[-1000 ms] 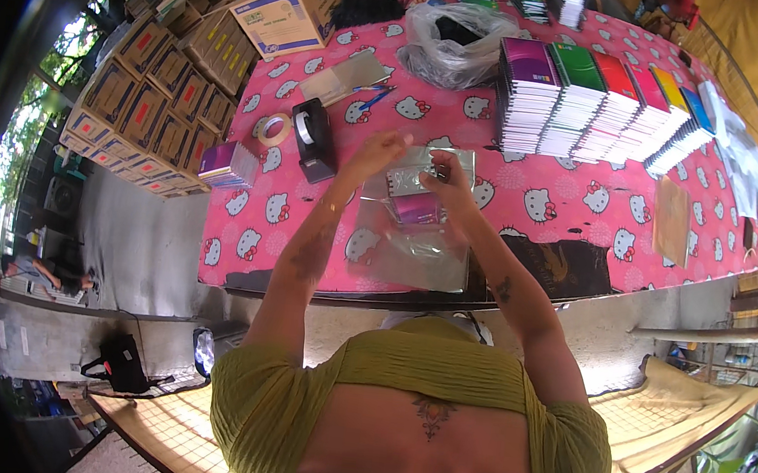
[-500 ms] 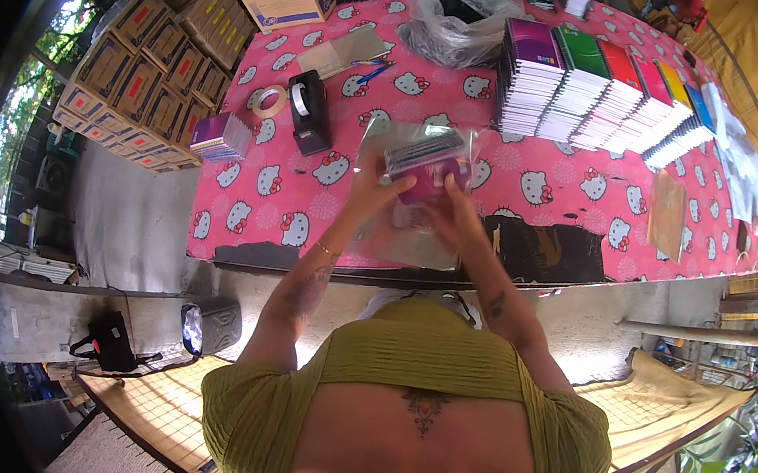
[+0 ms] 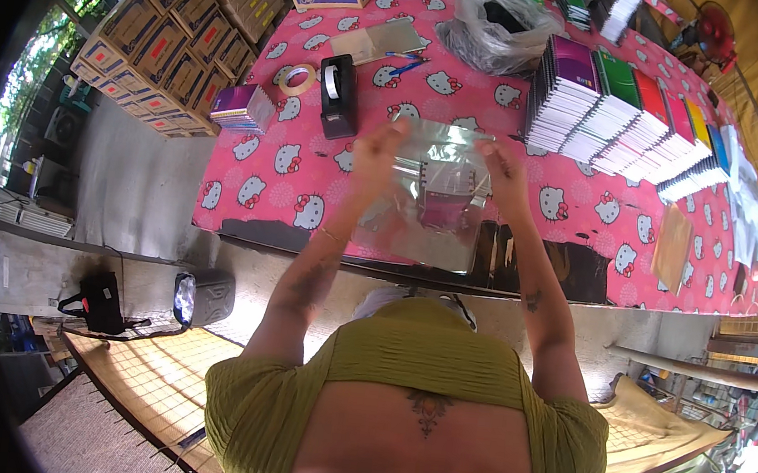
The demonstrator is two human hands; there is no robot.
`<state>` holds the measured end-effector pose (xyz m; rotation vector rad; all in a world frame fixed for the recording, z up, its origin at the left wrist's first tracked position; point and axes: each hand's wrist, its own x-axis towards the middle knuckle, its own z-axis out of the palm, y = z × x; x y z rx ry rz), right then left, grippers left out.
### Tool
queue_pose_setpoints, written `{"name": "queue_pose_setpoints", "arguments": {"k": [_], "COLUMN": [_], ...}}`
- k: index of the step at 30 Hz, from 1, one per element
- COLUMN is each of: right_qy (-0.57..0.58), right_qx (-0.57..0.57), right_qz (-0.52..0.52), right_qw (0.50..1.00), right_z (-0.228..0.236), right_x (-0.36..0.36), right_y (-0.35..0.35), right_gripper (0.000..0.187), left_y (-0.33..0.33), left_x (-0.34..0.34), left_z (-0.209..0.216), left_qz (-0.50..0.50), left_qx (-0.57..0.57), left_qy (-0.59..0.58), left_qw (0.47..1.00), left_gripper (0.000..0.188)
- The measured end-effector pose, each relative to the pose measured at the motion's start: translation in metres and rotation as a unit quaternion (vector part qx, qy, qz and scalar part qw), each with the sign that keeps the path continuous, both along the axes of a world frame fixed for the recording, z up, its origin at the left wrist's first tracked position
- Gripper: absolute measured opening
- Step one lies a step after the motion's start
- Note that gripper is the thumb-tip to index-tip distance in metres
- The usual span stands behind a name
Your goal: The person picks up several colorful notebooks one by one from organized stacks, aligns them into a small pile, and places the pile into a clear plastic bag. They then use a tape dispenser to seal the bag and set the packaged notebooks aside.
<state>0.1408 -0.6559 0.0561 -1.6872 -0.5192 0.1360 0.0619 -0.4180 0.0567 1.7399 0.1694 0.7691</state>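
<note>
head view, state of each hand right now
Left hand: blurred, seemingly closed on the clear plastic.
Right hand: closed on its upper right corner.

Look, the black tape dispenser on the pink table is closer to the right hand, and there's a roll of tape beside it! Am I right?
Not quite: the head view shows the black tape dispenser closer to the left hand, not the right hand. The roll of tape is beside it.

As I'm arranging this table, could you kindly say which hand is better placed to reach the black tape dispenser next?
Probably the left hand: it is close to the black tape dispenser, while the right hand is farther off, at the clear bag's right side.
</note>
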Motion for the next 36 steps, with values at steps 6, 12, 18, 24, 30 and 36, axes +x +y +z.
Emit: {"name": "queue_pose_setpoints", "arguments": {"k": [6, 12, 18, 24, 30, 36], "right_qy": [-0.368, -0.336, -0.35, -0.344, -0.311, -0.335], "right_qx": [-0.186, -0.314, -0.304, -0.323, -0.334, -0.305], "right_qz": [0.017, 0.05, 0.039, 0.019, 0.067, -0.012], "right_qw": [0.911, 0.887, 0.885, 0.882, 0.887, 0.891], "right_z": [0.081, 0.065, 0.063, 0.066, 0.068, 0.09], "right_x": [-0.063, -0.066, -0.07, -0.071, -0.064, -0.047], "right_y": [0.035, 0.054, 0.059, 0.049, 0.055, 0.013], "right_gripper": [0.032, 0.027, 0.025, 0.028, 0.033, 0.049], "left_y": [0.177, 0.195, 0.175, 0.107, 0.029, 0.045], "left_x": [0.014, 0.03, 0.002, -0.007, -0.007, 0.007], "left_z": [-0.054, -0.086, -0.073, 0.001, 0.053, 0.05], "left_qz": [0.201, 0.153, 0.3, -0.102, -0.36, -0.367], "left_qx": [0.068, -0.093, 0.245, 0.16, 0.085, 0.12], "left_qy": [0.204, 0.105, 0.235, 0.193, 0.123, 0.091], "left_qw": [0.956, 0.978, 0.891, 0.963, 0.921, 0.918], "left_gripper": [0.031, 0.022, 0.01, 0.019, 0.02, 0.014]}}
